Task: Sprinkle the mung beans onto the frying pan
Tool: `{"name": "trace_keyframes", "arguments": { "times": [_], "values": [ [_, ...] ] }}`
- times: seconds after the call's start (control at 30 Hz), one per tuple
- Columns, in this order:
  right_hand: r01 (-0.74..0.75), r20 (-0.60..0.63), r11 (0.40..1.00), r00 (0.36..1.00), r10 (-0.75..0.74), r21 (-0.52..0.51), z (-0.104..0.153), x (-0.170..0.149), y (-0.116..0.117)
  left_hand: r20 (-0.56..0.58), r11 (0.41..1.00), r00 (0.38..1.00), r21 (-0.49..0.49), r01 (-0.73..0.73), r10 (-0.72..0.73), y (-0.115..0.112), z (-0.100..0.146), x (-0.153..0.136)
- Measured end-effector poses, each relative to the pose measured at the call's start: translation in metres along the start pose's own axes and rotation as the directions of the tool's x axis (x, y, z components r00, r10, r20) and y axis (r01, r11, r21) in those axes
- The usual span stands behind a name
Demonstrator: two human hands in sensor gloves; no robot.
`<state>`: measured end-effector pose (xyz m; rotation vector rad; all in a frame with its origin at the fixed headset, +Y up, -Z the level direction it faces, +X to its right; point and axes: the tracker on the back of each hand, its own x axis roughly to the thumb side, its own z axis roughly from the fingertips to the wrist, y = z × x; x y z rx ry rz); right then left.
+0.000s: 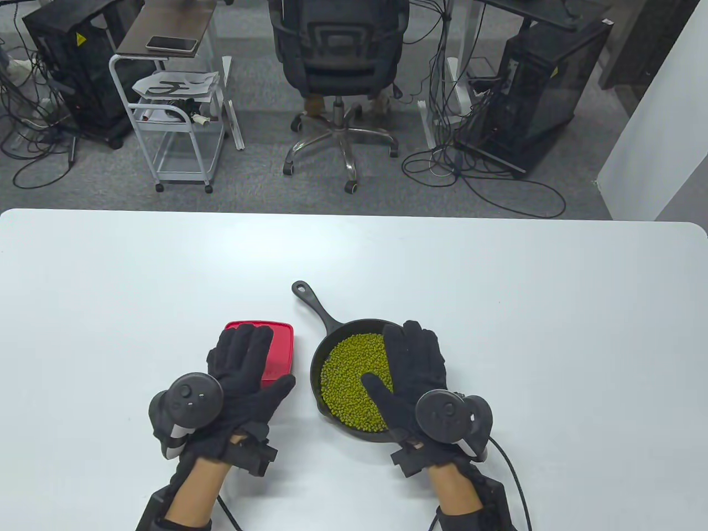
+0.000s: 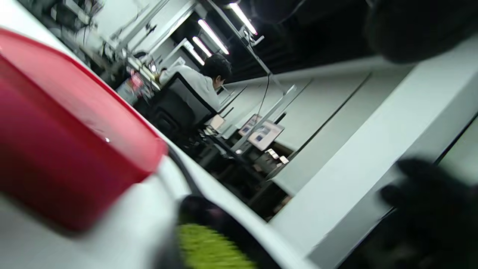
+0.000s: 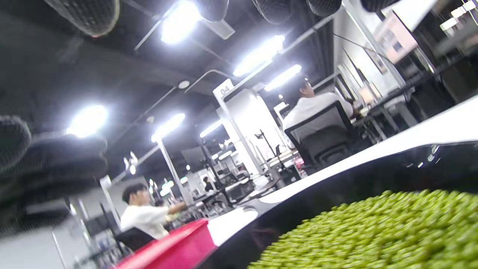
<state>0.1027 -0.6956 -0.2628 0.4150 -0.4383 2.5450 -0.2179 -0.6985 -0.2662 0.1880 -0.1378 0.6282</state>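
Note:
A black cast-iron frying pan (image 1: 326, 323) lies on the white table, its handle pointing up-left, with a layer of green mung beans (image 1: 354, 376) inside. My right hand (image 1: 406, 376) is spread flat and open just above the pan's right half, holding nothing. My left hand (image 1: 243, 368) is spread open over the left part of a red rectangular container (image 1: 279, 351) beside the pan. The beans (image 3: 373, 235) and pan wall fill the lower right wrist view. The red container (image 2: 67, 149) fills the left of the left wrist view.
The white table (image 1: 498, 287) extends far to the left, right and back of the pan. Beyond its far edge stand an office chair (image 1: 340, 66), a white cart (image 1: 177, 110) and computer towers.

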Motion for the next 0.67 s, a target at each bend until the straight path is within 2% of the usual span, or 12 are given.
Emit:
{"name": "trace_keyframes", "arguments": {
  "times": [0.07,0.17,0.67],
  "values": [
    [-0.113,0.022,0.993,0.993,0.112,0.032,0.001,0.002,0.003,0.006,0.991,0.992,-0.030,0.130,-0.130,-0.005,-0.001,0.001],
    [-0.238,0.049,0.969,0.971,0.235,0.063,0.002,0.002,0.008,0.004,0.982,0.984,-0.062,0.176,-0.177,-0.012,-0.004,-0.002],
    [-0.244,0.034,0.967,0.970,0.242,0.072,0.001,0.002,0.009,0.006,0.988,0.990,-0.064,0.142,-0.142,-0.014,-0.005,-0.006]
  ]
}}
